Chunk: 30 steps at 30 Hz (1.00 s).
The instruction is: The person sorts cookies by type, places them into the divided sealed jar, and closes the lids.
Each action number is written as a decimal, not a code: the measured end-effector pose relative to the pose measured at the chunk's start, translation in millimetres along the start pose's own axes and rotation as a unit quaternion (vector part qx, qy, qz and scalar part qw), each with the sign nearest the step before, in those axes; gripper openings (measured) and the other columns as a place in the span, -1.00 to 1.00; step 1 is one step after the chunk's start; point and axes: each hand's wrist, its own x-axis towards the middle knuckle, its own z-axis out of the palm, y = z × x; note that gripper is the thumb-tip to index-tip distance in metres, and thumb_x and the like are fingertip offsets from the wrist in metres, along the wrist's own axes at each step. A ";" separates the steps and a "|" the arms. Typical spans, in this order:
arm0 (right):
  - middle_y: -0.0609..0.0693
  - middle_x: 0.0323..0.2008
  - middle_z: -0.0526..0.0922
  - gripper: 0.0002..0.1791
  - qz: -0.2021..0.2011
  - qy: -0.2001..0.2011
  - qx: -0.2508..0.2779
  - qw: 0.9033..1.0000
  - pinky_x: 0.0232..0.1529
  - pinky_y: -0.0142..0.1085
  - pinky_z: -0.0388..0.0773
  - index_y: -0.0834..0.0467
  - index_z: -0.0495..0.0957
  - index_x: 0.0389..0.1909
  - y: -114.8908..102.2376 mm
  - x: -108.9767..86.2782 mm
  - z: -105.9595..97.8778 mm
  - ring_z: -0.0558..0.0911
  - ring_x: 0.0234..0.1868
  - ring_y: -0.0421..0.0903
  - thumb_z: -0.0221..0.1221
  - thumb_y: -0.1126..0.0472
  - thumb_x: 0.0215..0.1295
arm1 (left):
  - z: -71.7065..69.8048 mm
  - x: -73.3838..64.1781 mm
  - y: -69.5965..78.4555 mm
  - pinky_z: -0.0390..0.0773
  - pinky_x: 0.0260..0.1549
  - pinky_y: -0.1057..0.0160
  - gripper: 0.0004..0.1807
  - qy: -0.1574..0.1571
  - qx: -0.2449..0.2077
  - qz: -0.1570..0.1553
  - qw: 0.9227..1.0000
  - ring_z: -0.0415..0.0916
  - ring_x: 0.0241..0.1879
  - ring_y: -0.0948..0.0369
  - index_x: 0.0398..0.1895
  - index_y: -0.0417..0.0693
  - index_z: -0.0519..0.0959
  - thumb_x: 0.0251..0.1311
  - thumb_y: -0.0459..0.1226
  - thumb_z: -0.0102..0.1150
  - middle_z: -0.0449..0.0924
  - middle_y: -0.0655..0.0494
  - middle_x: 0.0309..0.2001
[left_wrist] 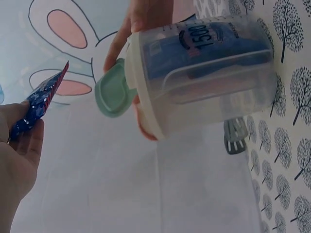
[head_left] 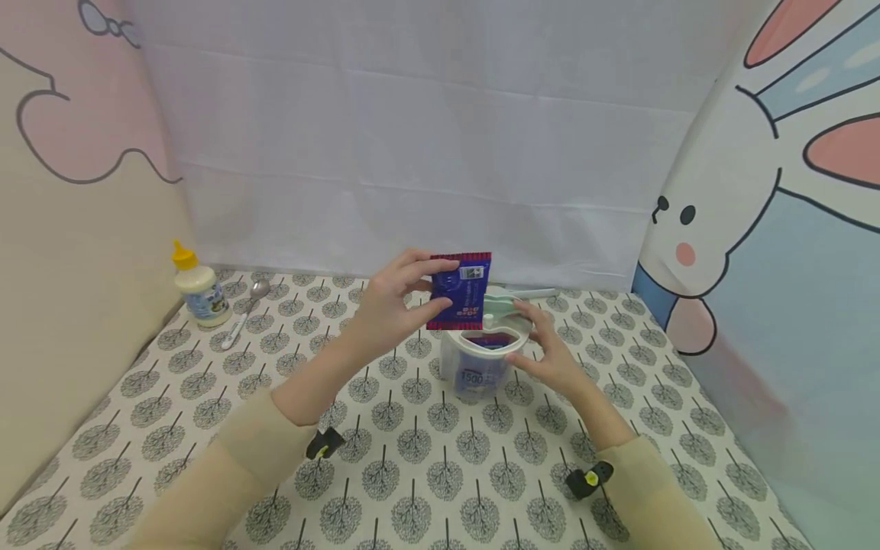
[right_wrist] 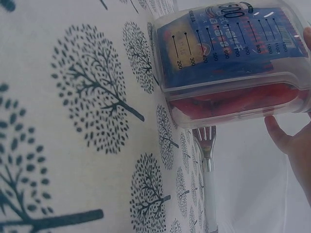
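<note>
My left hand (head_left: 392, 302) pinches a blue snack packet (head_left: 462, 292) with red crimped ends between thumb and fingers. The packet is upright above the left side of a clear plastic storage container (head_left: 479, 374), whose white rim has an opening. In the left wrist view, the green flip lid (left_wrist: 115, 90) stands raised. My right hand (head_left: 550, 355) grips the container at its top, thumb at the front of the rim and fingers by the lid. Through the wall, marked with a measuring scale, blue and red packets (right_wrist: 223, 53) show inside.
Behind the container lies a fork (right_wrist: 208, 145) with a white handle. At the back left are a white bottle (head_left: 201, 290) with a yellow nozzle and a spoon (head_left: 247, 312). A tree-patterned cloth (head_left: 412, 473) covers the table, with fabric walls (head_left: 426, 153) around it.
</note>
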 end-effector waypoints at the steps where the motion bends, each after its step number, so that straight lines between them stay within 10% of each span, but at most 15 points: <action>1: 0.29 0.27 0.15 -0.08 0.001 -0.001 0.002 1.000 0.24 0.22 0.26 0.17 0.02 0.40 0.1 -0.2 -0.1 0.26 0.25 0.28 0.28 0.43 0.04 | 5.7 0.4 -2.8 0.63 -0.14 0.35 -0.51 0.002 0.007 0.008 1.000 0.61 -0.23 0.13 0.07 -0.24 0.53 -0.02 -0.50 0.31 0.48 -0.05 0.01; 13: 0.30 0.35 0.08 -0.10 -0.019 -0.004 0.008 1.000 0.23 0.25 0.25 0.27 -0.01 0.39 2.7 0.8 0.6 0.14 0.32 0.27 0.27 0.46 0.05 | 55.9 -2.1 -37.7 0.63 -0.19 0.40 -0.59 0.001 -0.028 0.027 0.999 0.61 -0.19 0.08 -0.03 -0.29 0.56 -0.03 -0.51 0.31 0.48 -0.07 0.00; 30: 0.34 0.30 0.11 -0.09 -0.027 -0.005 0.007 1.000 0.23 0.26 0.25 0.29 -0.03 0.38 -0.4 -0.1 -0.5 0.16 0.31 0.30 0.25 0.49 0.03 | 69.8 -16.4 -59.8 0.51 -0.03 0.53 -0.62 -0.074 0.127 0.124 0.981 0.52 0.00 0.10 -0.08 -0.19 0.58 -0.04 -0.39 0.38 0.50 -0.02 -0.02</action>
